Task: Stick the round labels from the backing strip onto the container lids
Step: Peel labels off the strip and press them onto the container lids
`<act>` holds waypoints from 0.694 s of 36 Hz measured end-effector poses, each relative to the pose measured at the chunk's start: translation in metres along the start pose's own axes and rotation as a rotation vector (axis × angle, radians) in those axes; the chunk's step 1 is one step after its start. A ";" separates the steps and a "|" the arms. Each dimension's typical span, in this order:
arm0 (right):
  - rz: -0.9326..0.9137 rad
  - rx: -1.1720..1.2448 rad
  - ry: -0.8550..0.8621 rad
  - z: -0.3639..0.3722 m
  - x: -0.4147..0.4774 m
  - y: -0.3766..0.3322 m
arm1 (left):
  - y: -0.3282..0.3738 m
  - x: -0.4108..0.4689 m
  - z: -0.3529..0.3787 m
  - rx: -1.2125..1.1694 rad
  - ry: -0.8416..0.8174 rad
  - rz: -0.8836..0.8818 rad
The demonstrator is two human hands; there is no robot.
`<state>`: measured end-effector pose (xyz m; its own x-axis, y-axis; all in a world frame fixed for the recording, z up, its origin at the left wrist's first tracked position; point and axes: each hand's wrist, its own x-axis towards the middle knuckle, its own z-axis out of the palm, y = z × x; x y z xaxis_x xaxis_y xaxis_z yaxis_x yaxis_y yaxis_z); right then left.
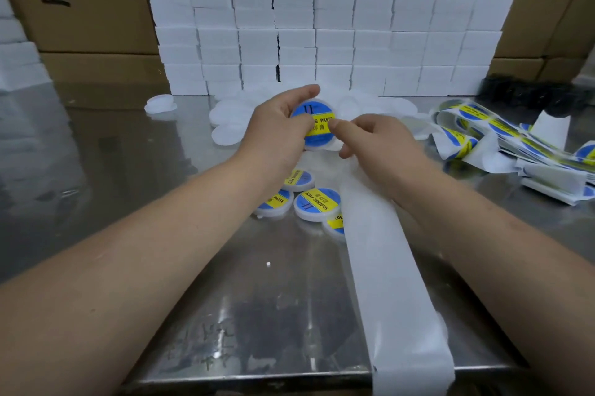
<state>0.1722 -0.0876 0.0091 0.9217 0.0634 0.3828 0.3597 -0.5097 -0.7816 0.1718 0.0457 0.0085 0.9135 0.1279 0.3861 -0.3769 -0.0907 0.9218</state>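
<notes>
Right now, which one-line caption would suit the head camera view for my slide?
Left hand holds a lid while the right hand presses a blue-and-yellow round label onto it, over a steel table.

Round label [311, 110] on the held lid [318, 147]: lettering partly covered by left hand [277, 125] fingers and right hand [376, 144] thumb; labelled lid [336, 224] at 6 o'clock half hidden under the backing strip [392, 283]; strip runs off the bottom edge, its upper end hidden beneath the right palm; dark object [531, 94] at 2 o'clock too blurred to identify; label strips [502, 144] at 3 o'clock cut by the right edge.
</notes>
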 end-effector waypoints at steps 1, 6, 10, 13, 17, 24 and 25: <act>-0.010 0.016 -0.005 0.000 0.000 0.000 | 0.000 -0.002 0.001 0.031 -0.025 0.011; -0.075 -0.095 -0.019 0.003 0.003 0.004 | 0.003 -0.006 0.005 0.175 -0.078 0.065; -0.101 -0.098 -0.027 0.003 0.005 0.006 | 0.003 -0.007 0.006 0.248 -0.096 0.030; -0.103 -0.072 -0.021 0.004 0.004 0.009 | 0.004 -0.007 0.005 0.265 -0.091 0.038; -0.113 -0.026 0.018 0.002 0.005 0.008 | 0.003 -0.007 0.005 0.303 -0.064 0.064; -0.125 -0.117 -0.035 0.004 0.003 0.007 | -0.001 0.001 0.001 0.383 -0.006 0.108; -0.119 -0.122 -0.032 0.005 0.002 0.007 | -0.002 0.002 0.000 0.400 -0.002 0.118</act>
<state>0.1777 -0.0871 0.0021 0.8784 0.1555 0.4520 0.4480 -0.5976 -0.6650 0.1744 0.0460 0.0071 0.8680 0.0914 0.4881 -0.3907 -0.4810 0.7849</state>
